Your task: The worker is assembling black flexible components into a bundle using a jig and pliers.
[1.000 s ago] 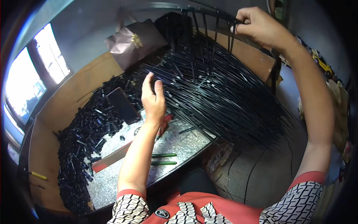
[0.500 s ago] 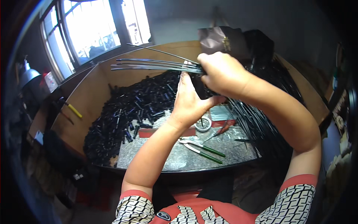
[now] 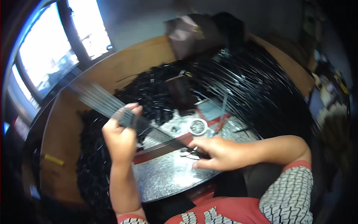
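Observation:
A bundle of long, thin dark strips (image 3: 100,98) slants across the left half of the view, its far end smeared by motion. My left hand (image 3: 121,138) is closed around its middle, thumb and fingers pointing up. At the lower, black end, my right hand (image 3: 222,153) grips the strips between thumb and fingers. Beneath the strips a red bar (image 3: 149,154) lies on the grey speckled board (image 3: 164,183). Pliers (image 3: 186,152) show only their metal head beside my right fingers. Beyond them stands a round white dish (image 3: 197,127) with small bits inside.
Short black pieces (image 3: 156,87) are heaped at the left and back, long dark rods (image 3: 257,82) at the right. A wooden rim (image 3: 138,54) surrounds the work surface. A red-handled tool (image 3: 220,125) lies right of the dish; a brown paper bag (image 3: 192,35) stands behind.
Both hands have come down toward me, the left also moving left and closing on the bundle, the right moving to its lower end. The bundle has tilted; the view has shifted right.

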Motion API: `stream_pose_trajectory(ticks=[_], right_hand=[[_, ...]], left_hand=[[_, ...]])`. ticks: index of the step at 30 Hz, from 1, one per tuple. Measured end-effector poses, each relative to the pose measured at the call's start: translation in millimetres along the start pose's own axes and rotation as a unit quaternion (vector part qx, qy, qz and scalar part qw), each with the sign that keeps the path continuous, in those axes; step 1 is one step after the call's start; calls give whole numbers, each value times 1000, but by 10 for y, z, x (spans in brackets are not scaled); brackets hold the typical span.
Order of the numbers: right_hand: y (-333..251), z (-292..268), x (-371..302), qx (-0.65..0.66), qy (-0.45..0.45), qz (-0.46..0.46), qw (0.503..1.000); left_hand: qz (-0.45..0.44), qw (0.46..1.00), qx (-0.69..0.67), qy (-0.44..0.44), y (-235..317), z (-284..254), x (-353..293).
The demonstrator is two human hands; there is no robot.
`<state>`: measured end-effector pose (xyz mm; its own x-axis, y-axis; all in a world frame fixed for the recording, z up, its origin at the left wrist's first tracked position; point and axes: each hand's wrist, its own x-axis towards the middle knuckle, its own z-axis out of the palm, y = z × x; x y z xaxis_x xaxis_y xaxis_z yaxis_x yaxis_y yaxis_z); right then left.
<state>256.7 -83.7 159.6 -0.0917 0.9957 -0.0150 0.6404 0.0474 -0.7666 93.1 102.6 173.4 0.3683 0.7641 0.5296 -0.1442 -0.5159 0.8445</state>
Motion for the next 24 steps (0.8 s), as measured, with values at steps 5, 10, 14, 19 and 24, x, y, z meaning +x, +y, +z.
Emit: stream_pose_trajectory(ticks=[5, 10, 14, 19, 24], right_hand=[[286, 494, -135, 44, 85, -64, 993], [606, 277, -511, 0, 173, 140, 975], [995, -181, -877, -45, 281, 198, 938], [1405, -449, -1204, -284, 290, 255, 877], [1535, -307, -1393, -378, 210, 330, 839]], left_hand=[[-8, 1000, -12, -22, 48, -312, -124], [-12, 998, -51, -18, 67, -444, -396], [-25, 998, -52, 6, 118, -641, -634], [-50, 993, -90, 57, 128, -752, -918], [-61, 993, -67, 75, 114, -698, -1191]])
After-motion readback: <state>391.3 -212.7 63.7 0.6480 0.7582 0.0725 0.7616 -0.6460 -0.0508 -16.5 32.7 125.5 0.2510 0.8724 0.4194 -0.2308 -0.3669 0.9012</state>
